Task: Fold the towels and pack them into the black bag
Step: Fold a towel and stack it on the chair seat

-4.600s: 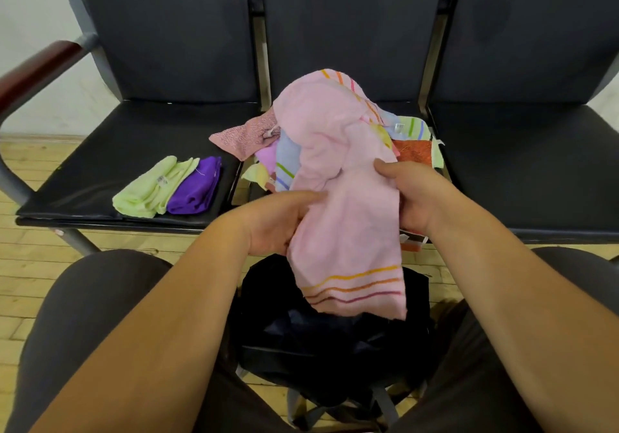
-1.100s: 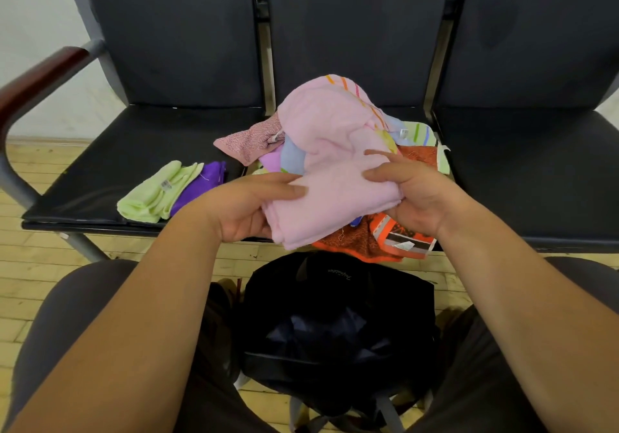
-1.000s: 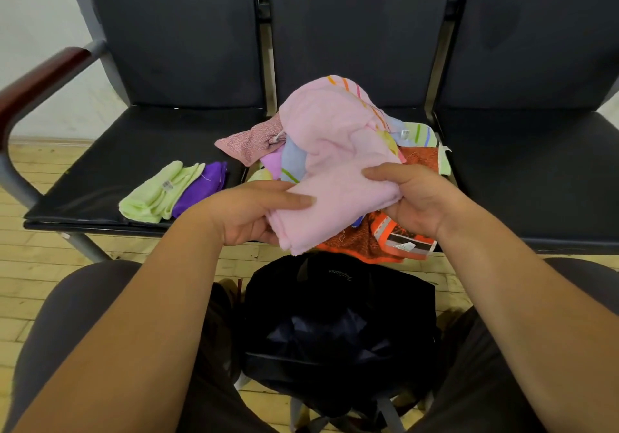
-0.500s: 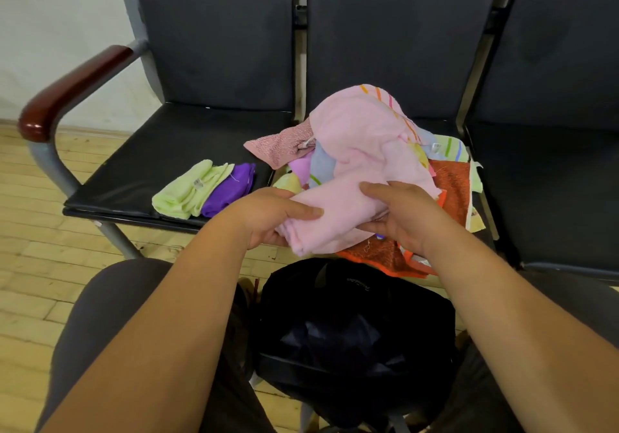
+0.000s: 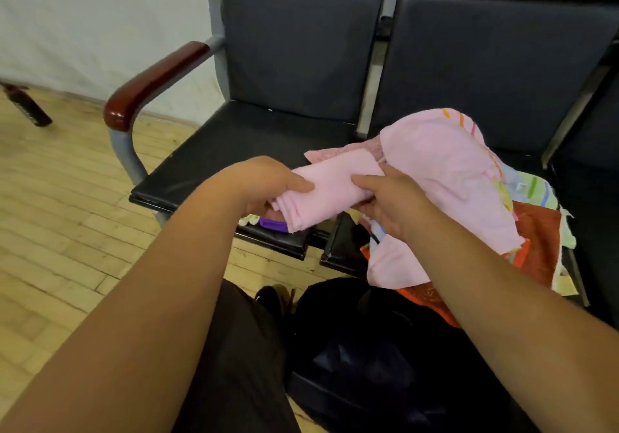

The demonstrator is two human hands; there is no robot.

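Note:
A folded pink towel (image 5: 326,191) is held between both hands above the front edge of the left seat (image 5: 234,151). My left hand (image 5: 264,181) grips its left end and my right hand (image 5: 392,201) grips its right end. Under the towel a purple folded towel (image 5: 273,224) and a sliver of a light green one (image 5: 248,220) peek out. A heap of unfolded towels (image 5: 462,178), pink on top with orange and striped ones beneath, lies on the middle seat. The open black bag (image 5: 378,365) stands on the floor between my knees.
The bench has dark padded seats and a red-brown armrest (image 5: 150,84) on a grey metal frame at the left. Wooden floor (image 5: 60,198) spreads to the left. A dark object (image 5: 23,104) lies on the floor at the far left. My legs flank the bag.
The pink towel went from hanging open to a compact fold. Both hands have carried it left, from over the heap to above the purple and green towels. The view has swung left.

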